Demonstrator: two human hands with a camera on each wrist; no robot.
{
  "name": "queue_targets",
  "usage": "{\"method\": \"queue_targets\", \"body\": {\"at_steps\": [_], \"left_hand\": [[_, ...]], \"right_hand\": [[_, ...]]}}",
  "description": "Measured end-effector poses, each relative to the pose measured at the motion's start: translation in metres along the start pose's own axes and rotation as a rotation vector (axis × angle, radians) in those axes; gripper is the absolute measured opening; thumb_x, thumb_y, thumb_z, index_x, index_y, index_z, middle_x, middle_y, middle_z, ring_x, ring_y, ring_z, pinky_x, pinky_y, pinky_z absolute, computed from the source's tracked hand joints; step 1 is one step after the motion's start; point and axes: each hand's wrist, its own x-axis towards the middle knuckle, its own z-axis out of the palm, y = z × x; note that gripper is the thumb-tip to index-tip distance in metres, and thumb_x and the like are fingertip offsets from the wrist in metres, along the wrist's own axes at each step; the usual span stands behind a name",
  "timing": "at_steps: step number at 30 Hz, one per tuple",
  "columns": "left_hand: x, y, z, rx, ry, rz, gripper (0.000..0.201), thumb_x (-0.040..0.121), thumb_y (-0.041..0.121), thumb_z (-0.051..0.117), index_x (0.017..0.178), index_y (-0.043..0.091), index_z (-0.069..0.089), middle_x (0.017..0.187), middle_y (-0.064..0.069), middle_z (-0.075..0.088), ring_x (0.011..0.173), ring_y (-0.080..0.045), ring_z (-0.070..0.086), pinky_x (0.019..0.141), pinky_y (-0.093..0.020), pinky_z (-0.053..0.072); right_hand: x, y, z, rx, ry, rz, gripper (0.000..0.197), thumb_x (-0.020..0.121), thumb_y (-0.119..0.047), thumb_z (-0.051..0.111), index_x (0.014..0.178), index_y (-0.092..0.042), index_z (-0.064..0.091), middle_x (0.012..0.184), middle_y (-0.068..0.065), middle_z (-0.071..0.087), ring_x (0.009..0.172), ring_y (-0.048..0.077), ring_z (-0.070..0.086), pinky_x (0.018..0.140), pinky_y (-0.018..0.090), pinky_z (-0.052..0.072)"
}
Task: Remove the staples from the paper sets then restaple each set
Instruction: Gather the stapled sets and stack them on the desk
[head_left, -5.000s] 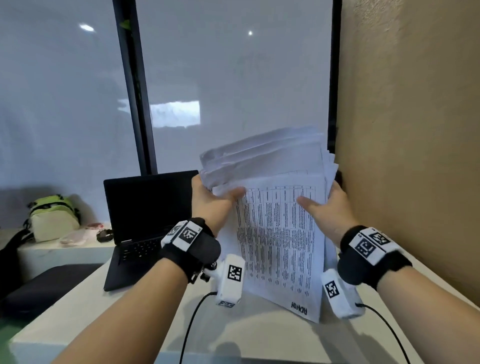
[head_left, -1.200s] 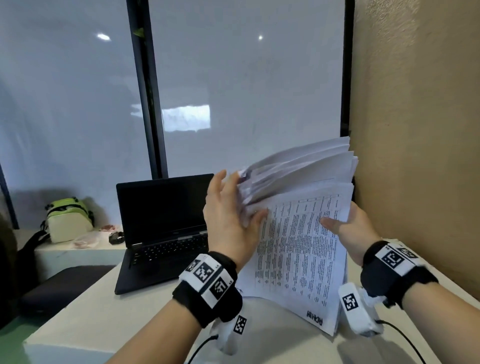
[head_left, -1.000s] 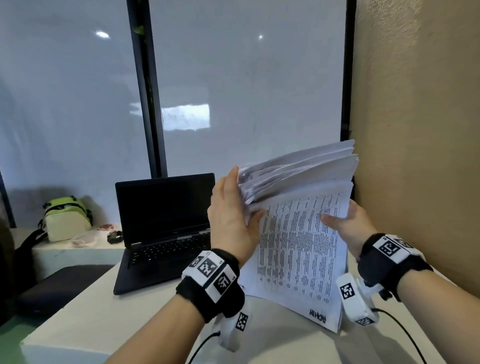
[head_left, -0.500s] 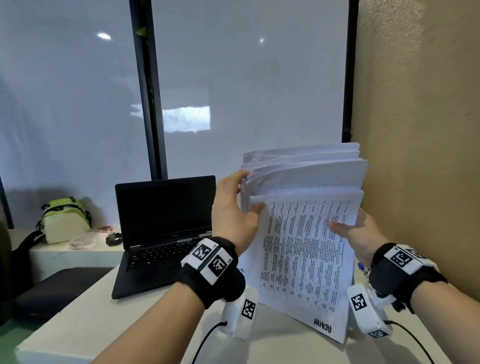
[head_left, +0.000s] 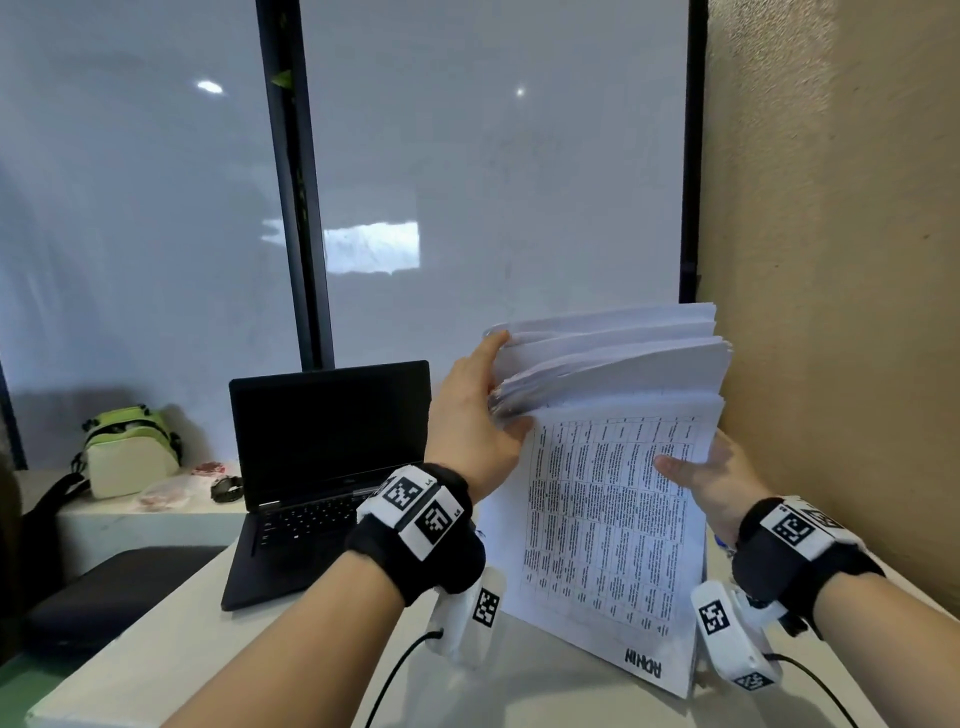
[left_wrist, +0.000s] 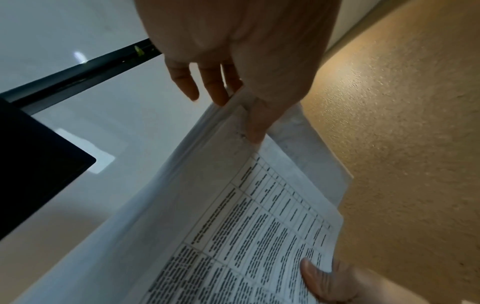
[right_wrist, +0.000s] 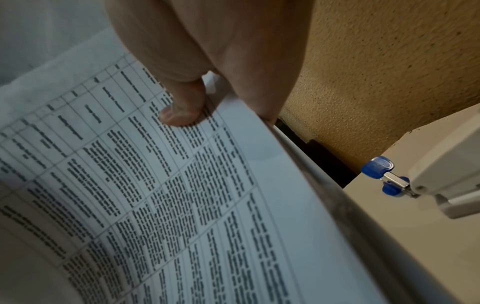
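Observation:
A thick stack of paper sets (head_left: 608, 519) stands on its lower edge on the table, with a printed table on its front page. My left hand (head_left: 478, 415) grips the upper left corner, thumb on the front sheet and fingers along the fanned edges behind. In the left wrist view the left thumb (left_wrist: 255, 123) presses the stack (left_wrist: 233, 236) at that corner, beside a small dark mark. My right hand (head_left: 711, 478) pinches the right edge. Its thumb (right_wrist: 182, 107) lies on the front page (right_wrist: 155, 185), and its fingers are hidden behind.
An open black laptop (head_left: 322, 467) stands left of the stack on the white table (head_left: 260, 665). A rough tan wall (head_left: 831, 312) is close on the right. A small blue-and-metal tool (right_wrist: 379, 168) lies near the wall. A green bag (head_left: 130, 452) sits far left.
The stack has been tipped more upright and its top edges fan apart. My left hand has moved from the front sheet up to the upper left corner. My right hand keeps its hold.

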Motion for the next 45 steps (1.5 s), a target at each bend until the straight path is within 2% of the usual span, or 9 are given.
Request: {"method": "queue_targets", "body": {"at_steps": [10, 14, 19, 25, 30, 36, 38, 42, 45], "left_hand": [[-0.01, -0.01, 0.0, 0.0, 0.054, 0.07, 0.015, 0.073, 0.014, 0.074, 0.076, 0.02, 0.061, 0.093, 0.004, 0.056, 0.088, -0.018, 0.053, 0.079, -0.031, 0.043], [-0.018, 0.002, -0.008, -0.361, -0.336, -0.203, 0.059, 0.071, 0.01, 0.083, 0.113, 0.032, 0.047, 0.099, -0.002, 0.065, 0.078, -0.019, 0.065, 0.068, -0.036, 0.057], [-0.013, 0.003, -0.007, -0.318, -0.344, -0.255, 0.13, 0.054, 0.046, 0.088, 0.151, 0.033, 0.002, 0.137, 0.005, 0.032, 0.089, -0.017, 0.059, 0.078, -0.03, 0.055], [-0.009, 0.003, -0.005, -0.277, -0.278, -0.146, 0.105, 0.065, 0.032, 0.087, 0.146, 0.039, 0.02, 0.134, 0.006, 0.032, 0.09, -0.013, 0.052, 0.078, -0.012, 0.045], [-0.019, -0.008, -0.002, -0.142, -0.236, 0.005, 0.047, 0.061, 0.042, 0.086, 0.102, 0.032, 0.065, 0.131, 0.0, 0.031, 0.121, -0.012, 0.034, 0.098, -0.004, 0.027], [-0.019, -0.015, -0.003, -0.41, -0.119, -0.322, 0.117, 0.064, 0.024, 0.089, 0.15, 0.026, 0.009, 0.153, 0.006, 0.018, 0.137, -0.012, 0.028, 0.101, -0.021, 0.038], [-0.018, -0.02, -0.002, -0.542, -0.078, -0.414, 0.121, 0.055, 0.033, 0.093, 0.149, 0.023, 0.017, 0.153, 0.001, 0.032, 0.134, -0.017, 0.041, 0.106, -0.034, 0.039], [-0.015, -0.02, 0.005, -0.586, -0.091, -0.331, 0.056, 0.066, 0.011, 0.087, 0.117, 0.017, 0.066, 0.111, -0.002, 0.072, 0.104, -0.019, 0.068, 0.092, -0.042, 0.055], [-0.016, -0.029, 0.01, -0.566, 0.139, -0.369, 0.07, 0.057, 0.008, 0.092, 0.12, 0.016, 0.062, 0.115, -0.002, 0.07, 0.105, -0.018, 0.067, 0.09, -0.039, 0.056]], "right_hand": [[-0.001, 0.003, 0.001, -0.024, 0.032, 0.013, 0.05, 0.088, 0.009, 0.058, 0.133, -0.009, 0.048, 0.117, 0.001, 0.054, 0.114, 0.016, 0.044, 0.097, 0.033, 0.028], [-0.001, 0.005, 0.001, -0.025, 0.038, 0.058, 0.048, 0.089, 0.009, 0.058, 0.132, -0.01, 0.049, 0.117, 0.002, 0.055, 0.118, 0.021, 0.047, 0.095, 0.032, 0.032], [-0.009, 0.004, -0.001, -0.037, 0.057, 0.098, 0.049, 0.089, 0.007, 0.058, 0.134, -0.01, 0.047, 0.134, 0.008, 0.052, 0.119, 0.019, 0.045, 0.097, 0.033, 0.029], [-0.019, -0.009, 0.0, -0.019, 0.071, 0.118, 0.063, 0.088, 0.008, 0.058, 0.144, -0.004, 0.033, 0.148, 0.018, 0.036, 0.137, 0.034, 0.031, 0.112, 0.043, 0.022], [-0.02, -0.01, 0.003, -0.001, 0.071, 0.139, 0.065, 0.089, 0.01, 0.056, 0.146, -0.002, 0.027, 0.149, 0.018, 0.035, 0.138, 0.034, 0.03, 0.112, 0.042, 0.022], [-0.023, -0.021, 0.002, 0.054, 0.056, 0.105, 0.069, 0.088, 0.009, 0.057, 0.148, -0.003, 0.024, 0.15, 0.009, 0.033, 0.138, 0.026, 0.028, 0.113, 0.041, 0.019], [-0.023, -0.03, 0.002, 0.005, 0.034, 0.056, 0.066, 0.085, 0.006, 0.062, 0.144, -0.008, 0.036, 0.133, -0.006, 0.043, 0.126, 0.014, 0.037, 0.111, 0.039, 0.022], [-0.01, -0.054, 0.003, -0.22, -0.044, -0.091, 0.042, 0.081, 0.005, 0.067, 0.116, -0.018, 0.06, 0.112, -0.004, 0.068, 0.109, 0.014, 0.059, 0.106, 0.05, 0.038], [0.0, -0.084, 0.01, -0.444, -0.111, -0.179, 0.043, 0.085, 0.004, 0.064, 0.123, -0.014, 0.056, 0.114, -0.002, 0.065, 0.108, 0.015, 0.058, 0.097, 0.036, 0.043]]}}
